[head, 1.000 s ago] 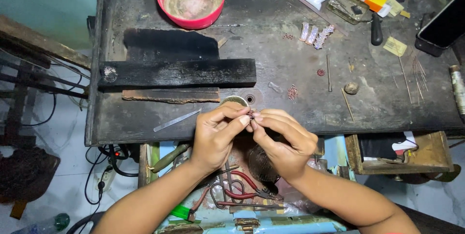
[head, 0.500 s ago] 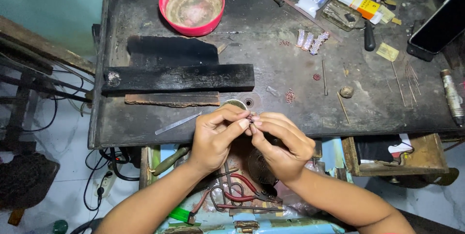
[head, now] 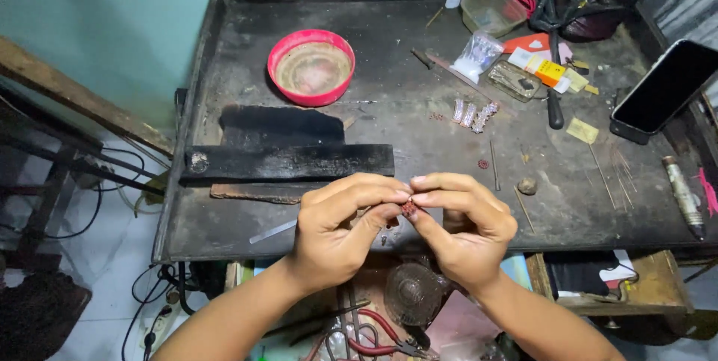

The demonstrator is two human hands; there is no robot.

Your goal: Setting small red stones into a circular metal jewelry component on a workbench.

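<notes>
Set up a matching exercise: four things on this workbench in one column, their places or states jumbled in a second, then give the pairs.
1. red bowl
2. phone
3. small red piece
4. black bar

A. propped at the right edge of the bench
B. pinched between left hand and right hand
C. lying flat, just beyond the hands
D. back left of the bench

Pairs: 1-D, 2-A, 3-B, 4-C

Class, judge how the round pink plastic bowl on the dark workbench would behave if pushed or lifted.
The round pink plastic bowl probably feels light, since its walls look thin. Its wide, low shape suggests it would slide rather than tip on the dark workbench. It likely flexes slightly rather than cracking.
</notes>
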